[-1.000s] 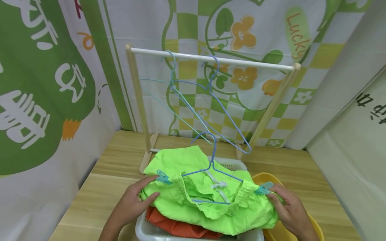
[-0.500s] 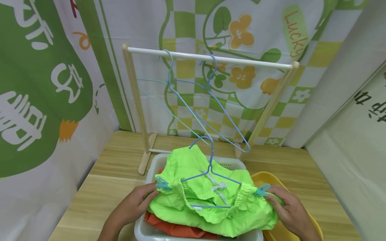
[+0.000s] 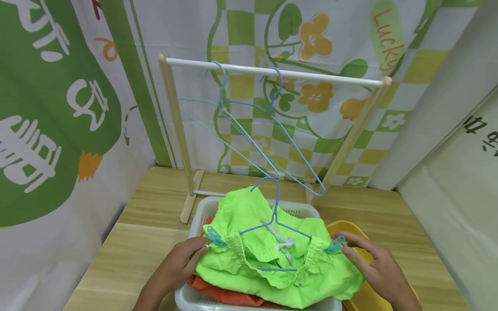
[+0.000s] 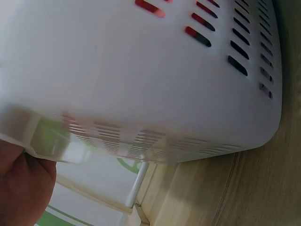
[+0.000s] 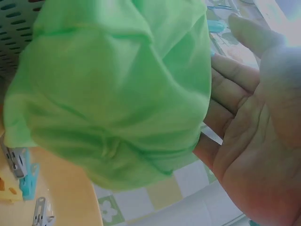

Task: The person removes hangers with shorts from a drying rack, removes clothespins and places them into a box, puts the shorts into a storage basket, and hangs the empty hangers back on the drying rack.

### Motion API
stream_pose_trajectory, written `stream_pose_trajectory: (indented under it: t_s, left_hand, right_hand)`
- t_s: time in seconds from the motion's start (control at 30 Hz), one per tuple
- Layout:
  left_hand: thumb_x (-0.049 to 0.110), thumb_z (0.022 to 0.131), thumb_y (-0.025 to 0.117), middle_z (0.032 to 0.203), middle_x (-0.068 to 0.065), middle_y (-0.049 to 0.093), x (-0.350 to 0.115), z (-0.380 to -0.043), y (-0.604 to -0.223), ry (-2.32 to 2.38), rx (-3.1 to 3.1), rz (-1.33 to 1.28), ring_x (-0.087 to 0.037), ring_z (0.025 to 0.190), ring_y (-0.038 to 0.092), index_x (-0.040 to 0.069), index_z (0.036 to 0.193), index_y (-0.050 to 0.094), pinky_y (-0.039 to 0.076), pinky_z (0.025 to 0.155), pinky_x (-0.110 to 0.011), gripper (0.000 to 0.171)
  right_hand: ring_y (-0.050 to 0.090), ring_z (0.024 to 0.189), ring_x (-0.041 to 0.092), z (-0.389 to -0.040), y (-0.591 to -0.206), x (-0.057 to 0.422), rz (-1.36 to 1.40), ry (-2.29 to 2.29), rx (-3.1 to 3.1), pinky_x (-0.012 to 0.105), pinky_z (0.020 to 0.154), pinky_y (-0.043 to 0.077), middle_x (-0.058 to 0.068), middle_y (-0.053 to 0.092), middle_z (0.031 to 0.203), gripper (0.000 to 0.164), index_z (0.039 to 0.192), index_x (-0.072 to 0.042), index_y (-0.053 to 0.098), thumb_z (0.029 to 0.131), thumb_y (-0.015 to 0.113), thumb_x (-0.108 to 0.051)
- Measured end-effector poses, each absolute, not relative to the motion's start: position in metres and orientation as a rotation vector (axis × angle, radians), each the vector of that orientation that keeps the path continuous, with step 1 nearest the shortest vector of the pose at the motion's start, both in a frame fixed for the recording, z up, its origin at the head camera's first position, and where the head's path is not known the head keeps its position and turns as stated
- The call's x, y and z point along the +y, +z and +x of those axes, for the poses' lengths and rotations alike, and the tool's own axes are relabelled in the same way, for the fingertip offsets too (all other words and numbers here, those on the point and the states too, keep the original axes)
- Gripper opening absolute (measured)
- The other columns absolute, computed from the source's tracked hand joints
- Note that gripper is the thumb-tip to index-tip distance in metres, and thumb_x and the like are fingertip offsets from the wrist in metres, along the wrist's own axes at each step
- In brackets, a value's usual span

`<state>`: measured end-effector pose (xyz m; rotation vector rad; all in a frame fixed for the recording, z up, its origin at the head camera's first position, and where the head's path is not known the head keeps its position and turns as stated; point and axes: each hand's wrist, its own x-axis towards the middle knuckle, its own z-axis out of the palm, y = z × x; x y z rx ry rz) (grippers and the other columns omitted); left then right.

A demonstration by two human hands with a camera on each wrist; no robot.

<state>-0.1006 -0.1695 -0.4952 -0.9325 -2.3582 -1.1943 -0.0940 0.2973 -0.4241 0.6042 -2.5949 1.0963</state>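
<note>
Bright green shorts [image 3: 264, 289] with a gathered waistband and white drawstring lie over a white basket [image 3: 183, 298]. A blue hanger [image 3: 277, 203] sits inside the waistband, its hook pointing up. Teal clothespins clip both sides: the left clothespin [image 3: 215, 236] and the right clothespin [image 3: 336, 245]. My left hand [image 3: 180, 261] has its fingertips at the shorts' edge just below the left clothespin; in the left wrist view those fingertips are hidden by the basket's rim. My right hand [image 3: 375, 263] is beside the right clothespin, thumb apart and fingers extended along the green cloth, as the right wrist view shows.
A wooden rack [image 3: 177, 125] with a white rod [image 3: 272, 72] stands behind the basket, bearing a teal hanger [image 3: 249, 140] and another blue hanger [image 3: 295, 147]. Orange-red cloth [image 3: 221, 293] lies in the basket. A yellow tub [image 3: 350, 226] with several clothespins [image 5: 29, 176] stands at right.
My left hand and the shorts' left side have shifted inward and slightly down, uncovering the basket's left rim. The right fingers have loosened from the right clothespin and spread.
</note>
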Motion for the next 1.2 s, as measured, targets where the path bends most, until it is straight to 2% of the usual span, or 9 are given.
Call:
stream_pose_trajectory:
  t_s: [0.17,0.27,0.43,0.5,0.67,0.77,0.9,1.1,1.2]
  left_hand:
    - [-0.009,0.096,0.064,0.109,0.005,0.070,-0.170,-0.100,-0.497,-1.215,-2.348,-0.941,-0.014,0.101,0.067,0.015,0.113,0.069,0.056,0.085,-0.029,0.030]
    - [-0.008,0.097,0.063,0.109,0.005,0.069,-0.171,-0.100,-0.498,-1.239,-2.343,-0.944,-0.014,0.100,0.067,0.016,0.113,0.069,0.056,0.084,-0.028,0.029]
    - [-0.006,0.099,0.062,0.104,0.009,0.067,-0.171,-0.100,-0.499,-1.285,-2.329,-0.952,-0.011,0.093,0.066,0.019,0.109,0.067,0.055,0.079,-0.026,0.027]
    - [-0.006,0.098,0.062,0.103,0.010,0.066,-0.171,-0.101,-0.499,-1.292,-2.324,-0.952,-0.009,0.092,0.065,0.019,0.108,0.066,0.055,0.078,-0.025,0.028]
    - [-0.006,0.098,0.062,0.103,0.009,0.067,-0.171,-0.101,-0.500,-1.291,-2.327,-0.943,-0.010,0.093,0.065,0.019,0.108,0.067,0.054,0.079,-0.025,0.027]
    - [-0.004,0.100,0.062,0.104,0.009,0.067,-0.171,-0.101,-0.500,-1.287,-2.327,-0.944,-0.011,0.093,0.066,0.019,0.108,0.067,0.054,0.079,-0.024,0.025]
    - [-0.004,0.099,0.062,0.103,0.010,0.067,-0.171,-0.101,-0.501,-1.286,-2.323,-0.945,-0.010,0.092,0.066,0.020,0.108,0.067,0.054,0.079,-0.022,0.025]
    - [-0.008,0.096,0.063,0.105,0.009,0.067,-0.172,-0.102,-0.502,-1.271,-2.318,-0.950,-0.009,0.094,0.065,0.019,0.109,0.067,0.054,0.080,-0.022,0.030]
    - [-0.008,0.097,0.063,0.106,0.009,0.068,-0.172,-0.102,-0.501,-1.267,-2.316,-0.952,-0.010,0.095,0.066,0.019,0.110,0.067,0.053,0.081,-0.022,0.030]
  right_hand:
    - [0.067,0.103,0.007,-0.094,-0.421,0.295,0.552,1.052,-2.632,0.011,0.089,0.044,-0.008,0.074,0.113,0.034,0.126,-0.024,0.073,0.098,0.071,-0.004]
    - [0.067,0.103,0.005,-0.094,-0.420,0.294,0.575,1.026,-2.611,0.010,0.087,0.044,-0.006,0.075,0.114,0.035,0.126,-0.019,0.074,0.096,0.071,-0.001]
    - [0.062,0.074,0.003,-0.095,-0.421,0.297,0.709,1.060,-2.502,0.014,0.057,0.041,0.002,0.074,0.117,0.042,0.129,-0.008,0.073,0.091,0.070,0.011]
    - [0.064,0.073,0.004,-0.096,-0.421,0.298,0.754,1.079,-2.467,0.016,0.054,0.041,0.004,0.075,0.116,0.045,0.129,-0.006,0.072,0.089,0.070,0.014]
    - [0.070,0.101,0.005,-0.097,-0.423,0.300,0.790,1.046,-2.427,0.012,0.078,0.049,0.002,0.077,0.109,0.047,0.125,-0.007,0.075,0.085,0.072,0.017]
    - [0.069,0.104,0.005,-0.098,-0.423,0.300,0.811,1.049,-2.383,0.011,0.087,0.049,0.004,0.077,0.106,0.045,0.122,-0.005,0.076,0.085,0.071,0.018]
    - [0.070,0.104,0.007,-0.101,-0.424,0.301,0.827,1.062,-2.317,0.012,0.089,0.049,0.006,0.077,0.104,0.040,0.118,-0.002,0.076,0.085,0.070,0.019]
    - [0.071,0.101,0.005,-0.101,-0.421,0.305,0.735,1.101,-2.307,0.013,0.085,0.051,0.009,0.077,0.104,0.038,0.117,0.004,0.076,0.084,0.069,0.022]
    - [0.069,0.102,0.002,-0.100,-0.420,0.310,0.689,1.049,-2.314,0.012,0.085,0.051,0.003,0.077,0.107,0.040,0.118,0.004,0.075,0.083,0.071,0.021]
